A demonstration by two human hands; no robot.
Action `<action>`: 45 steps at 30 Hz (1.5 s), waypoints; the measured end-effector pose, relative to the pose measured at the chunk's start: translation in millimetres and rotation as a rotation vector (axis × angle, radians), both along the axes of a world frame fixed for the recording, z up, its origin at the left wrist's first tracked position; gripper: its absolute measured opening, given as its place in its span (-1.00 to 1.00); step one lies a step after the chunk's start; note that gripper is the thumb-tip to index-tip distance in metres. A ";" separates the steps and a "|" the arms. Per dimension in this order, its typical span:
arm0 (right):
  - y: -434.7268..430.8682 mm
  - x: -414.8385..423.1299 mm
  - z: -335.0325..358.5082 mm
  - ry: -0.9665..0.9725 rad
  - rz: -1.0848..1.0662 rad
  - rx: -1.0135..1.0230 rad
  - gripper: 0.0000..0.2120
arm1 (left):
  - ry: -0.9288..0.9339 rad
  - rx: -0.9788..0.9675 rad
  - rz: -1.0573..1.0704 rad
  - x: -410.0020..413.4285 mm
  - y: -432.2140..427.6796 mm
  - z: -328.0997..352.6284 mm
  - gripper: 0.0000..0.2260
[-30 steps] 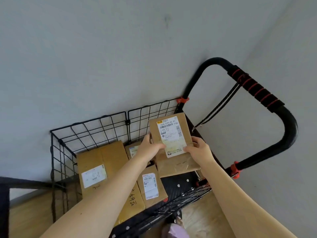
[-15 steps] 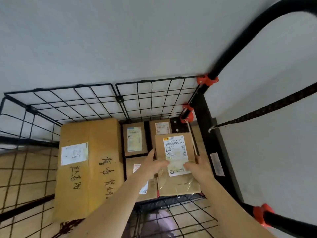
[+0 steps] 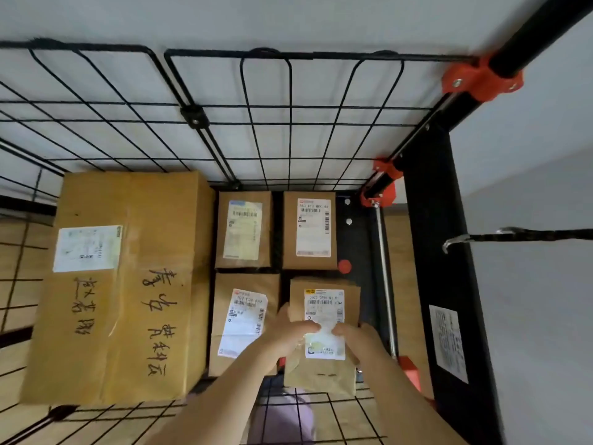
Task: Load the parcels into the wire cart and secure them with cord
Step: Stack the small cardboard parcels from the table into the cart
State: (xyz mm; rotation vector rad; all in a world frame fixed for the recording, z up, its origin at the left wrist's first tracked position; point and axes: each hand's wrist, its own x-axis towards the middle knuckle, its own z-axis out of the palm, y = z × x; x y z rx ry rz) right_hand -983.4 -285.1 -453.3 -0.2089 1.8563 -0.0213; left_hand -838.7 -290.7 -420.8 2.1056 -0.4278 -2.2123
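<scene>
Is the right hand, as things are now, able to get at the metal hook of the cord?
Probably not at once: the right hand grips the small parcel together with the left hand. If it lets go, the way looks free; the hook hangs bare near the black frame post.

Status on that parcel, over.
Left hand, right hand grip small parcel at cart near right corner. Big box, three parcels already in. Cord hook free, right side.

Five parcels: one large brown cardboard box [image 3: 128, 284] at nine o'clock and four small brown paper packets (far-left packet [image 3: 244, 229], far-right packet [image 3: 309, 229], near-left packet [image 3: 242, 316], near-right packet [image 3: 322, 303]). One black wire cart [image 3: 290, 106]. Two hands: left hand [image 3: 290, 332], right hand [image 3: 359, 338]. One black hooked cord [image 3: 513, 234] at three o'clock.
</scene>
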 end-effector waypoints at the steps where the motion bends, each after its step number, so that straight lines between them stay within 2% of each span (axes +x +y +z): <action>1: -1.6 1.4 -7.0 -0.011 0.012 -0.001 -0.54 | -0.004 0.009 0.010 0.1 -0.8 -4.5 -0.34; 9: -5.1 8.3 -41.6 -0.037 0.118 0.025 -0.40 | -0.050 0.018 -0.084 6.5 -9.5 -24.0 -0.39; 13: -14.4 5.1 -37.2 -0.029 0.158 0.004 -0.46 | -0.049 -0.001 -0.144 1.7 -10.9 -27.3 -0.44; 18: -11.7 1.8 -36.4 -0.016 0.240 -0.021 -0.47 | -0.057 -0.011 -0.205 4.6 -9.5 -24.2 -0.32; 21: -11.4 1.5 -26.2 0.018 0.325 -0.046 -0.48 | -0.081 -0.069 -0.291 8.1 -7.3 -15.2 -0.36; 31: -18.8 15.9 55.1 0.057 0.666 -0.180 -0.58 | -0.263 -0.222 -0.521 53.9 -3.5 44.9 -0.64; 34: -20.4 30.1 88.8 0.032 0.686 -0.191 -0.52 | -0.329 -0.281 -0.563 76.0 -1.5 74.5 -0.63; 40: -20.8 60.0 161.8 0.008 0.700 -0.300 -0.62 | -0.388 -0.397 -0.622 109.9 15.7 143.3 -0.65; 45: -11.0 93.8 225.1 0.030 0.826 -0.399 -0.67 | -0.419 -0.507 -0.657 138.1 32.4 201.9 -0.66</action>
